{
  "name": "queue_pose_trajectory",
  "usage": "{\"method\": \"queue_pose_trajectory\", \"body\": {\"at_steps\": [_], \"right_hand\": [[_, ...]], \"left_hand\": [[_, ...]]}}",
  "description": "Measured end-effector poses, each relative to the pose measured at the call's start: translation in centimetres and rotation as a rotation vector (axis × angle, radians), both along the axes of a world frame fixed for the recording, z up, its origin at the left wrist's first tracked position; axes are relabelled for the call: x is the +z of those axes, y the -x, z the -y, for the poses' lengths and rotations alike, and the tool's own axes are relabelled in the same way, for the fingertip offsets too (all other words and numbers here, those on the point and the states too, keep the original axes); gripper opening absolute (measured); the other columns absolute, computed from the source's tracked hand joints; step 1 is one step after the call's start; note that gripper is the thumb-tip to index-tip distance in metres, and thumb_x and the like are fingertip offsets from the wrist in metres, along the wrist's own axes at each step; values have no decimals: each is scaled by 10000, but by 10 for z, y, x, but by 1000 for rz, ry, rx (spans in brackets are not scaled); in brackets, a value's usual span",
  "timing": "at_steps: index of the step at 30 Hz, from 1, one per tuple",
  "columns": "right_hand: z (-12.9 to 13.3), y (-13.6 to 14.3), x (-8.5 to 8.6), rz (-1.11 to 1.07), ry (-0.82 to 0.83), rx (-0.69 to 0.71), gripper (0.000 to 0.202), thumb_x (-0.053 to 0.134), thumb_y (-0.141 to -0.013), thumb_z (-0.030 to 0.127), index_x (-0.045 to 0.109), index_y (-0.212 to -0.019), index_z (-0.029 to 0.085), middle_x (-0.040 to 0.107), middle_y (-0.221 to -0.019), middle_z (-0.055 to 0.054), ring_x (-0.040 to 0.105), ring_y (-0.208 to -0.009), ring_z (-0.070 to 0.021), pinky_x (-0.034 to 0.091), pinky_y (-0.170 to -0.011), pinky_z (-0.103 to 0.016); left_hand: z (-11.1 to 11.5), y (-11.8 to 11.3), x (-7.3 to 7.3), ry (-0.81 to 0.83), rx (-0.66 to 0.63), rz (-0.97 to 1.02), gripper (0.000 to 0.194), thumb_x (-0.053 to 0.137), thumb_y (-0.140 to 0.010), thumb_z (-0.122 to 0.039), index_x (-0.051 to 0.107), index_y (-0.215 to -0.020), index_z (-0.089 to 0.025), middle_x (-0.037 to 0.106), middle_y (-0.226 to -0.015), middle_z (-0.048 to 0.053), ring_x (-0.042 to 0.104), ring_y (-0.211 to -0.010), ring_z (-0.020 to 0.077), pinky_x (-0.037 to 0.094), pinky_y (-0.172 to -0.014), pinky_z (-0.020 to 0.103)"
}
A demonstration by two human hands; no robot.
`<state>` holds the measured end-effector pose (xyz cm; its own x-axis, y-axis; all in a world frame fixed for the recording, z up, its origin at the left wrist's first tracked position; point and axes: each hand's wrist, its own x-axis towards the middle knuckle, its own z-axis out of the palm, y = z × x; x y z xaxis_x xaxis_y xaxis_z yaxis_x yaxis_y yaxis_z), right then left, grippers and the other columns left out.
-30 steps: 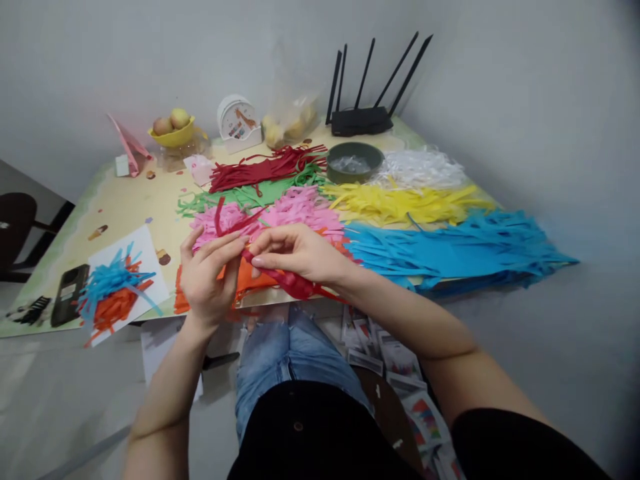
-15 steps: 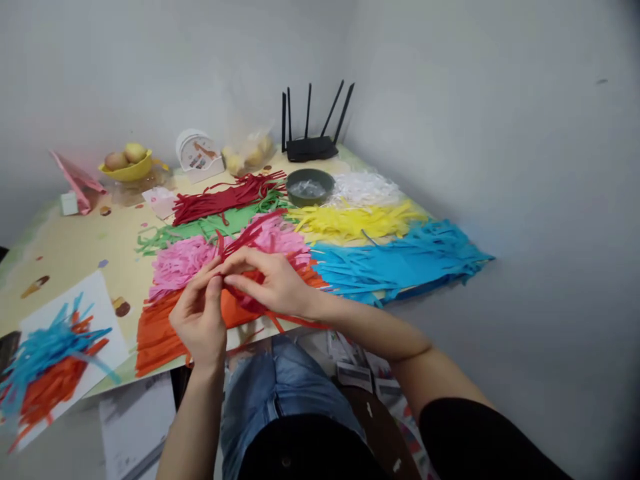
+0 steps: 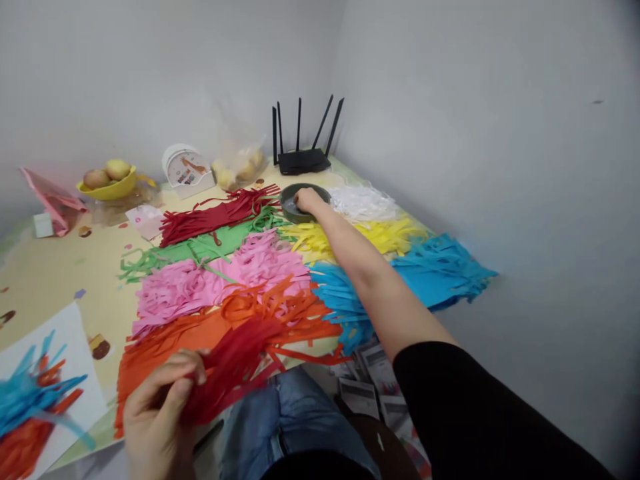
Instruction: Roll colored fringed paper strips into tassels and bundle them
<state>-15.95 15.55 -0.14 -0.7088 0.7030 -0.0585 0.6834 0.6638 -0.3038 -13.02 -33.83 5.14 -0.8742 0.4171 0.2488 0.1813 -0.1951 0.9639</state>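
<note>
At the table's front edge, my left hand (image 3: 167,400) pinches one end of a bunch of dark red fringed paper (image 3: 235,370); its strips trail to the right, blurred. My right hand (image 3: 306,200) reaches far across the table into a dark green round bowl (image 3: 321,193). Its fingers are bent down inside, and what they touch cannot be made out. Orange fringed paper (image 3: 175,337) lies just beyond my left hand, with pink fringed paper (image 3: 215,283) behind it. Beneath my right forearm are yellow fringed paper (image 3: 367,237) and blue fringed paper (image 3: 425,270).
Green (image 3: 200,248) and dark red fringed sheets (image 3: 215,217) lie farther back. White shredded strips (image 3: 365,202) sit beside the bowl. A black router (image 3: 303,161), a yellow fruit bowl (image 3: 113,189) and a coaster holder (image 3: 187,175) stand along the wall. Blue and orange tassels (image 3: 40,393) rest on white paper.
My right hand has left the red paper and gone forward into the bowl. My left hand has moved down and left with the red bunch. The view has shifted slightly.
</note>
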Motion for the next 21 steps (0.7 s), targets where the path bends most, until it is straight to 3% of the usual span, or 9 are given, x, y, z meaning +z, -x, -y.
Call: {"method": "queue_pose_trajectory", "body": {"at_steps": [3, 7, 13, 16, 21], "right_hand": [[-9, 12, -15, 59, -8, -21, 387, 651, -972, 369, 620, -1277, 133, 632, -1291, -129, 650, -1130, -234, 569, -961, -437], [-20, 19, -20, 91, -26, -25, 390, 663, -964, 361, 627, -1264, 115, 633, -1290, -140, 647, -1143, -241, 561, -978, -443], [-29, 1, -15, 36, -22, -33, 276, 653, -972, 312, 678, -1174, 125, 688, -1237, -103, 660, -1152, -226, 538, -1019, -458], [-28, -10, -12, -16, -8, -40, 249, 629, -954, 174, 715, -1172, 89, 720, -1241, -142, 660, -1178, -220, 489, -1063, -373], [-16, -25, -4, -118, 31, -39, 387, 572, -875, 49, 729, -1228, 37, 734, -1240, -181, 660, -1185, -222, 437, -1061, -264]], "left_hand": [[-2, 6, -7, 35, -9, 15, 180, 864, -750, -370, 760, -712, -228, 657, -626, -19, 644, -690, 123, 584, -784, 240], [-4, 11, -15, 76, 10, 53, 148, 854, -754, -355, 774, -736, -232, 673, -645, -9, 688, -746, 145, 591, -779, 238], [-6, 19, -25, 154, 105, 93, 151, 864, -714, -335, 793, -785, -222, 730, -724, 14, 726, -773, 169, 586, -743, 230], [-9, 19, -24, 159, 93, 96, 165, 854, -716, -343, 788, -782, -207, 738, -728, 22, 723, -749, 171, 586, -724, 238], [-10, 16, -23, 154, 77, 132, 201, 863, -706, -356, 784, -791, -192, 742, -719, 27, 721, -730, 163, 583, -699, 221]]}}
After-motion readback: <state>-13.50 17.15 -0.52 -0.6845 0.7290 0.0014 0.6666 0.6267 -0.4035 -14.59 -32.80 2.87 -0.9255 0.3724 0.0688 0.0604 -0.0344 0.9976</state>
